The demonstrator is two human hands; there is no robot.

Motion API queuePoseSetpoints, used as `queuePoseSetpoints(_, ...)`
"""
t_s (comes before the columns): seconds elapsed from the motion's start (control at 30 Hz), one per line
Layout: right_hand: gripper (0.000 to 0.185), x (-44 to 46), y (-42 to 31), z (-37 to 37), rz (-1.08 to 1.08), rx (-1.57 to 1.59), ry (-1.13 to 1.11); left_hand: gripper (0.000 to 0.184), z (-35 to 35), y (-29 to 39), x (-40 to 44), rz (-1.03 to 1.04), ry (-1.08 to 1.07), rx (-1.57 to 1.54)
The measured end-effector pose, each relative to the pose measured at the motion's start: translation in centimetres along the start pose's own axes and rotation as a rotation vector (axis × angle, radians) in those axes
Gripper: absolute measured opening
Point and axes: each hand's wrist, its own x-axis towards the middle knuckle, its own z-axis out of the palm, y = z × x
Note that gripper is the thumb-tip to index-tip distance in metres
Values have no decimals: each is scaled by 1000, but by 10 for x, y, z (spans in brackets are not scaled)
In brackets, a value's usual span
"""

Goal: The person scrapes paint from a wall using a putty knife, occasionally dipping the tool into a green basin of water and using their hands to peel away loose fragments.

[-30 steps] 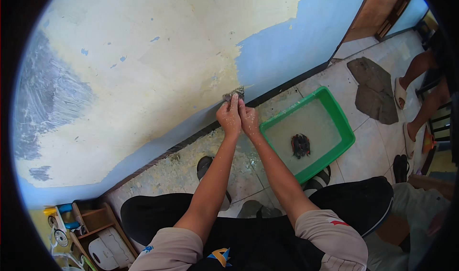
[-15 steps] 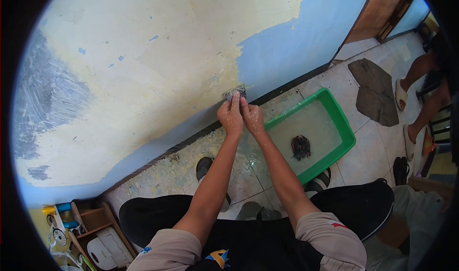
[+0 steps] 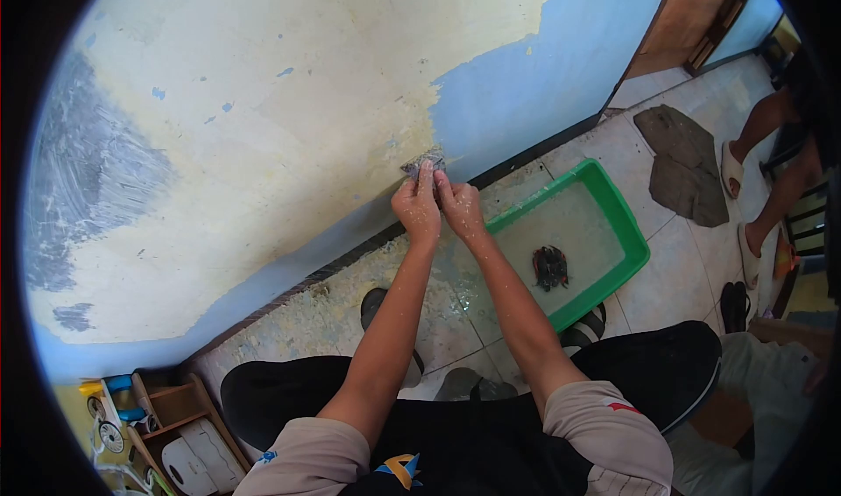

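Observation:
A flat scraper (image 3: 427, 156), its grey blade speckled with paint bits, lies against the wall (image 3: 289, 137) at the border between bare cream surface and blue paint. My left hand (image 3: 417, 209) grips it, fingers stretched along the back of the blade. Beside it, my right hand (image 3: 461, 205) is closed on the same tool, thumb side toward the left hand. The handle is hidden by my hands. Pale flecks cover both hands and forearms. Below the right forearm stands a green tub (image 3: 629, 233) of cloudy water, with a dark crumpled thing (image 3: 550, 268) in it.
Paint scraps litter the floor tiles (image 3: 289, 321) along the wall. A brown cloth (image 3: 688, 168) lies beyond the tub. Another person's legs (image 3: 760, 128) in sandals are at the right, near black slippers (image 3: 734, 306). A wooden shelf (image 3: 166, 391) stands at lower left.
The scraper and both hands have shifted slightly up and left along the wall, and the blade's angle has turned a little. The tub and its contents look the same.

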Motion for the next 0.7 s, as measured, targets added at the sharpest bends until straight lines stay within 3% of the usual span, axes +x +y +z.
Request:
queuePoseSetpoints(0.33, 62, -3, 19, 12, 34, -17, 39, 39, -9, -11, 0, -55, -62, 190)
queuePoseSetpoints(0.4, 62, 10, -3, 8, -15, 17, 40, 39, -4, 5, 7, 62, -30, 84)
queuePoseSetpoints(0.53, 65, 1, -16, 5, 3, 72, 30, 41, 0, 10, 12, 31, -18, -58)
queuePoseSetpoints(0.7, 70, -13, 3, 7, 57, 57, 47, 49, -7, -7, 0, 11, -14, 194)
